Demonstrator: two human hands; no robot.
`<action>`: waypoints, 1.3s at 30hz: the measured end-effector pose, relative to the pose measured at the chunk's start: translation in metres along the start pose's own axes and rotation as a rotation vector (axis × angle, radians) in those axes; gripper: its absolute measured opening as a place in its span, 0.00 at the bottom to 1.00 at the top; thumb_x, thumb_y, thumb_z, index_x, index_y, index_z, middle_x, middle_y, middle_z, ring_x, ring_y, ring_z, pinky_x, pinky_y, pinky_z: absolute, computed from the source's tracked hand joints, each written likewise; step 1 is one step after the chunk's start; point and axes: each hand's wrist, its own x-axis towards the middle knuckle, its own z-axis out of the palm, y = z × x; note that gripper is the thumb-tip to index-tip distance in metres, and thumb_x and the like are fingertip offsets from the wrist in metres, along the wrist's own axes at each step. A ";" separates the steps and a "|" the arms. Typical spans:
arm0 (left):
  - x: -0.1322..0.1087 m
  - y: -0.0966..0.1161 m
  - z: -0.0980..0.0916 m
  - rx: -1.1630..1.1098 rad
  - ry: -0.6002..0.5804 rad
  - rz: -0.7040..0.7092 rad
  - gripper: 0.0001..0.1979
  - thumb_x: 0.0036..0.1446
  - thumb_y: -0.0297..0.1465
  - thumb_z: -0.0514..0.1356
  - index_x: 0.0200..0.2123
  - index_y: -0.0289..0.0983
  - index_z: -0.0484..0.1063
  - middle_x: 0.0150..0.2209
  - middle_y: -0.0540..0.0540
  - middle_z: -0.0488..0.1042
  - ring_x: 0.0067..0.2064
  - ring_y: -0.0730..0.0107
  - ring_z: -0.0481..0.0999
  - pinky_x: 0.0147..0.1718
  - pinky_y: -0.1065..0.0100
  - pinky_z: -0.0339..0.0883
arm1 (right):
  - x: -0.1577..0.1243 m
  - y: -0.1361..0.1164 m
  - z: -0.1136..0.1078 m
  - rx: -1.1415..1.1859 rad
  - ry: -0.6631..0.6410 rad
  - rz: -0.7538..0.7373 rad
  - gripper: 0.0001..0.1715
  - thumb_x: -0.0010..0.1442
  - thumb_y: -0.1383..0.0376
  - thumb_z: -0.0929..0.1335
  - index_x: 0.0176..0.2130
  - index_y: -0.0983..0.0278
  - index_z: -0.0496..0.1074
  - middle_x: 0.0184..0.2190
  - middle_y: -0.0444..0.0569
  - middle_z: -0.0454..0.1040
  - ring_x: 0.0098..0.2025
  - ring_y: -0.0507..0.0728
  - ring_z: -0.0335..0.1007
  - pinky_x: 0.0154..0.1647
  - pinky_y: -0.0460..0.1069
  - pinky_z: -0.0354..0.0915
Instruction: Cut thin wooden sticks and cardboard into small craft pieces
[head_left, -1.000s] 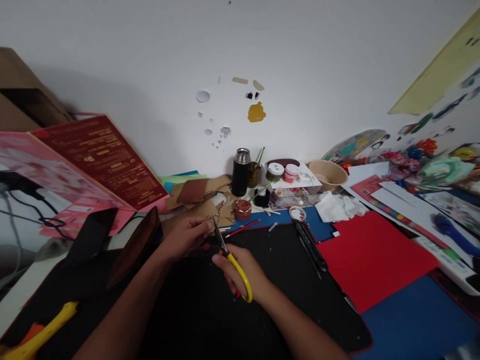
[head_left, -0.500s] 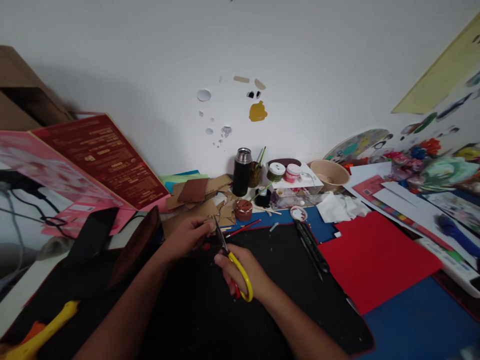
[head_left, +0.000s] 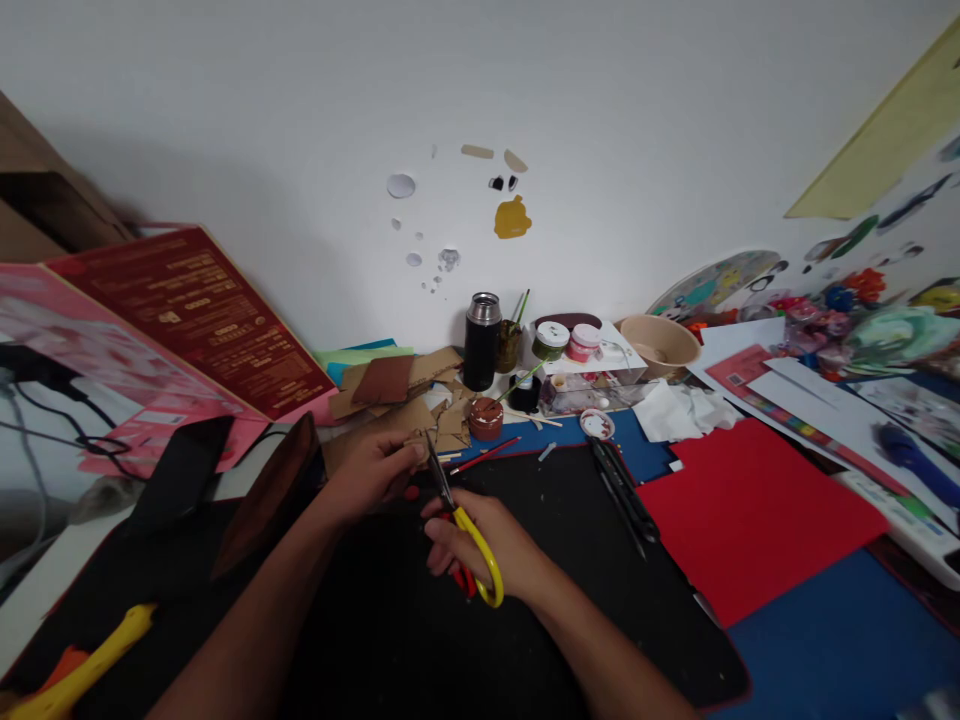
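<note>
My right hand [head_left: 480, 545] is wrapped round a pair of scissors [head_left: 477, 552] with one yellow and one red handle loop. Their metal blades point up and to the left, ending at the fingertips of my left hand [head_left: 375, 468]. That left hand is pinched on a small brown piece [head_left: 420, 438], mostly hidden by the fingers, so its material is unclear. Both hands are above a black mat [head_left: 420, 640]. A small red disc [head_left: 412, 493] shows below my left fingertips. Just beyond lie cardboard scraps [head_left: 411, 418] and a red pencil [head_left: 486, 456].
Behind the scraps stand a black flask [head_left: 481, 345], a brown paint jar [head_left: 486, 419] and more jars [head_left: 551, 340]. On the right are a black cutter [head_left: 626, 490], red paper [head_left: 761, 520] and a beige bowl [head_left: 660, 345]. A phone [head_left: 180, 475] and yellow-handled tool [head_left: 97, 665] lie left.
The scissors' red loop has swung away from the yellow one, and my right fingers have spread with it. My left hand keeps its pinch in nearly the same place. The view has shifted slightly.
</note>
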 end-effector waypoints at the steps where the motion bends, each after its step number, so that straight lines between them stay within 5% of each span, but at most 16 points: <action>1: 0.000 0.000 0.000 -0.001 -0.002 -0.003 0.21 0.51 0.49 0.65 0.26 0.37 0.69 0.17 0.58 0.58 0.17 0.80 0.53 0.16 0.75 0.52 | 0.000 0.000 0.000 0.017 -0.004 0.003 0.28 0.61 0.44 0.71 0.47 0.64 0.71 0.26 0.43 0.77 0.27 0.54 0.76 0.29 0.47 0.69; 9: -0.001 -0.001 -0.002 -0.032 -0.017 0.007 0.21 0.51 0.49 0.66 0.26 0.37 0.69 0.16 0.60 0.56 0.17 0.81 0.52 0.18 0.74 0.60 | 0.001 0.008 -0.003 0.062 -0.073 0.016 0.30 0.56 0.50 0.77 0.50 0.64 0.72 0.33 0.47 0.79 0.35 0.56 0.78 0.35 0.48 0.70; 22: -0.006 0.009 -0.002 0.000 -0.030 0.035 0.21 0.50 0.48 0.66 0.23 0.38 0.66 0.17 0.58 0.58 0.17 0.81 0.53 0.15 0.76 0.47 | -0.003 0.007 -0.009 0.103 -0.183 0.039 0.31 0.53 0.61 0.77 0.54 0.61 0.69 0.40 0.48 0.80 0.41 0.57 0.79 0.38 0.50 0.70; 28: -0.005 0.005 -0.004 -0.005 -0.062 0.055 0.21 0.52 0.49 0.65 0.25 0.37 0.68 0.17 0.57 0.60 0.17 0.81 0.53 0.15 0.76 0.43 | -0.003 0.008 -0.009 0.139 -0.226 0.009 0.32 0.55 0.58 0.78 0.55 0.62 0.68 0.43 0.51 0.80 0.45 0.58 0.79 0.46 0.53 0.71; 35: -0.003 0.002 -0.005 -0.001 -0.085 0.035 0.22 0.53 0.50 0.65 0.26 0.36 0.69 0.18 0.55 0.65 0.17 0.80 0.55 0.16 0.76 0.47 | -0.003 0.007 0.001 0.094 -0.121 -0.029 0.32 0.61 0.41 0.70 0.50 0.64 0.68 0.33 0.47 0.78 0.22 0.50 0.72 0.22 0.44 0.66; 39: -0.002 -0.001 -0.004 0.018 -0.080 0.047 0.23 0.53 0.51 0.65 0.24 0.37 0.67 0.15 0.56 0.62 0.17 0.80 0.55 0.16 0.76 0.50 | -0.002 0.010 0.002 0.058 -0.058 -0.081 0.31 0.65 0.40 0.67 0.48 0.64 0.69 0.27 0.43 0.75 0.18 0.49 0.68 0.18 0.43 0.63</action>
